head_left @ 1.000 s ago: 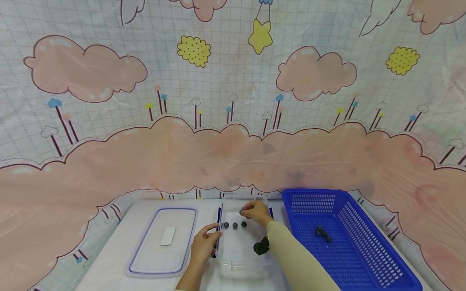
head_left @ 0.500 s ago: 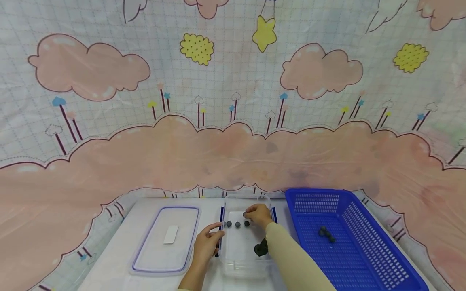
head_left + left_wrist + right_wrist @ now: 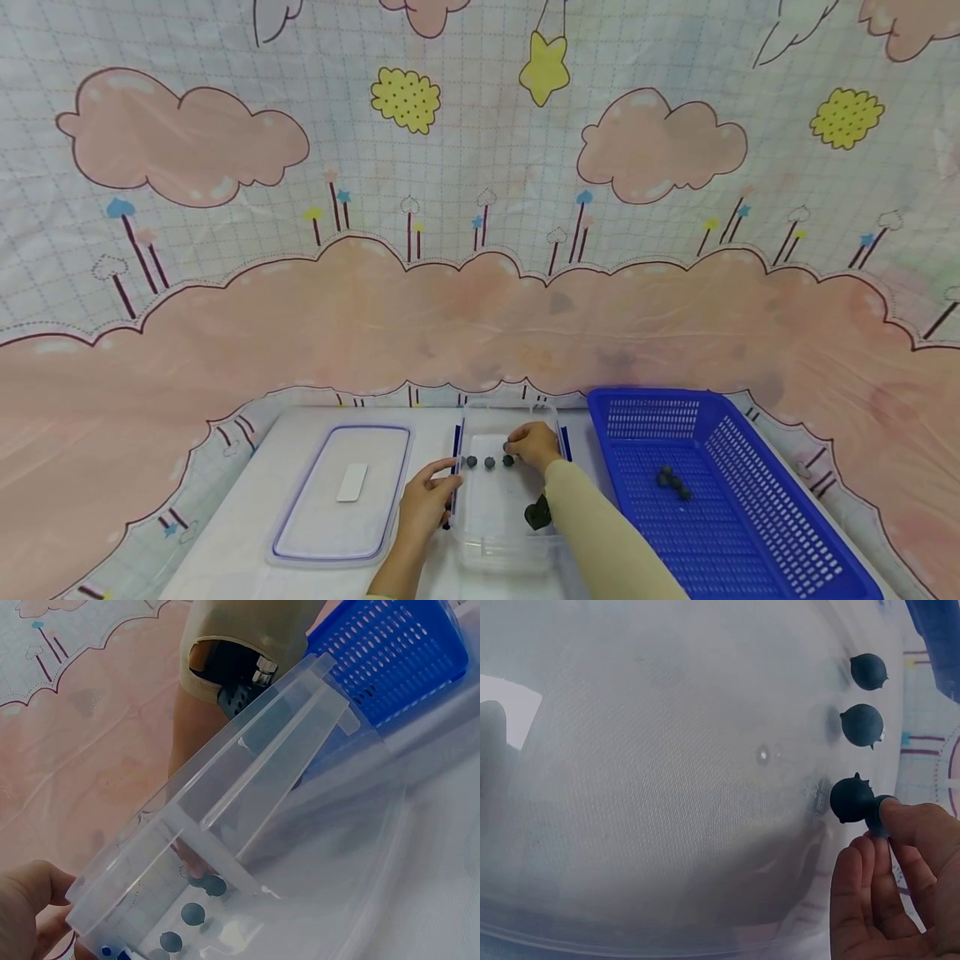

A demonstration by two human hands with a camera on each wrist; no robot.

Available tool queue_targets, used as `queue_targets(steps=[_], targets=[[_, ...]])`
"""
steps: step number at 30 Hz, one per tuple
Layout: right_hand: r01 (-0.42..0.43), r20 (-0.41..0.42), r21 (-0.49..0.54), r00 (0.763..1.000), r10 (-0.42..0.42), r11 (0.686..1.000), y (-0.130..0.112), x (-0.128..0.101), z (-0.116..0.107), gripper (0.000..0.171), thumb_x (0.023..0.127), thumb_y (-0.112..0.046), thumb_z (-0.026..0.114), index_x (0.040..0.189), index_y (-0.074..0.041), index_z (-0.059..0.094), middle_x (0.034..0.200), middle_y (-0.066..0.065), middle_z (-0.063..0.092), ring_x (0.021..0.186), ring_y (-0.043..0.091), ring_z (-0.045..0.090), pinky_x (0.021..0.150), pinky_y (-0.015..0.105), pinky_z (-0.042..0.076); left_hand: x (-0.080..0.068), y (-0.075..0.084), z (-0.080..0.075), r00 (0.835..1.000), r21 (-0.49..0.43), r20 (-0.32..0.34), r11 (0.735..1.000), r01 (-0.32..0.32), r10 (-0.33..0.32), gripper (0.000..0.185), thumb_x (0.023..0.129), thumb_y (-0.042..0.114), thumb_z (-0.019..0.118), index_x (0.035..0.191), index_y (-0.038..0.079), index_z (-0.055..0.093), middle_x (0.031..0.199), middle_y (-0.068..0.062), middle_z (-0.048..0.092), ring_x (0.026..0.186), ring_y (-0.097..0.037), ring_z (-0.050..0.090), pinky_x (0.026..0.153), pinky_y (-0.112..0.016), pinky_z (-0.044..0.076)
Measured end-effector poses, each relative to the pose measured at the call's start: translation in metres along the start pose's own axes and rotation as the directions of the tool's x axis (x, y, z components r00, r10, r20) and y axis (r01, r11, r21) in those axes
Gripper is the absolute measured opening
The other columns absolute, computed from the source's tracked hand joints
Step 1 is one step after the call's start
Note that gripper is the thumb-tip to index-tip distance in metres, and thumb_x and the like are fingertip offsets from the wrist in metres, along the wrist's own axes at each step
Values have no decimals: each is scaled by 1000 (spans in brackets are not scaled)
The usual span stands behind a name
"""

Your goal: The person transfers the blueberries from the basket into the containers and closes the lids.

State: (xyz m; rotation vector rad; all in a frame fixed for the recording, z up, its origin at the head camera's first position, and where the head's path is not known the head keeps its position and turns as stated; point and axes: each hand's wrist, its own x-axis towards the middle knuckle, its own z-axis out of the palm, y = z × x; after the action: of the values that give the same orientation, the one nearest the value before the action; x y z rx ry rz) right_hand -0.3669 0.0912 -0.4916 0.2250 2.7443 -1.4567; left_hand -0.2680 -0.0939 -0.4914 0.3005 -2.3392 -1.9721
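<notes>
Three dark balls in clear box.

We see a cloth backdrop filling the upper frame, printed with pink clouds, yellow stars and a pale grid; at the bottom centre stands our white bench.

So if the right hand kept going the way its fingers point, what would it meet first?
Probably the nearest blueberry in the row in the clear container. The right hand already holds another berry against it, though exact depth is unclear.
</notes>
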Motion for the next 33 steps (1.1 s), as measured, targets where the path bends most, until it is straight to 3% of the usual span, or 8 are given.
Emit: queue_targets(steps=[9,17,22,25,29,33], targets=[[21,-3,16,1000,-21,1000,3,-1,-2,10,79,0,76,88,0,72,82,7,68,67,14,58,60,25,52,0,0,3,1000,2,1,1000,10,-10,37,87,17,68,123,10,67,71,2,57,58,-11,49,48,-20,44],[156,10,79,988,-157,985,-17,-1,-25,19,82,0,73,100,6,70,90,13,71,75,17,65,72,33,57,-2,3,3,1000,0,-11,1000,20,-20,37,86,17,68,122,9,68,73,1,58,63,-11,50,50,-21,45],[262,-12,132,965,-263,956,-42,6,-71,22,85,0,71,104,10,67,98,19,70,81,21,67,79,38,58,-2,5,2,1000,1,-8,1000,19,-19,37,87,17,68,124,9,66,72,1,58,62,-11,49,49,-20,44],[312,-27,95,950,-311,945,-48,9,-107,25,87,-2,68,108,12,65,102,23,69,85,29,67,80,39,57,-2,5,2,1000,0,-8,1000,23,-23,38,87,17,68,124,9,66,72,1,58,61,-11,49,49,-21,44],[311,-57,-10,949,-312,950,-43,8,-155,31,91,-8,66,115,12,63,111,28,66,97,39,67,84,43,56,-2,4,2,999,-1,-12,1000,31,-31,37,86,18,69,122,10,67,74,0,59,64,-12,50,50,-22,45],[267,-96,-66,957,-273,961,-27,2,-196,36,94,-13,63,120,10,62,118,28,64,102,39,66,89,44,55,-2,3,2,999,0,-18,999,33,-33,37,86,18,69,122,11,68,76,0,60,66,-12,51,51,-23,47]])
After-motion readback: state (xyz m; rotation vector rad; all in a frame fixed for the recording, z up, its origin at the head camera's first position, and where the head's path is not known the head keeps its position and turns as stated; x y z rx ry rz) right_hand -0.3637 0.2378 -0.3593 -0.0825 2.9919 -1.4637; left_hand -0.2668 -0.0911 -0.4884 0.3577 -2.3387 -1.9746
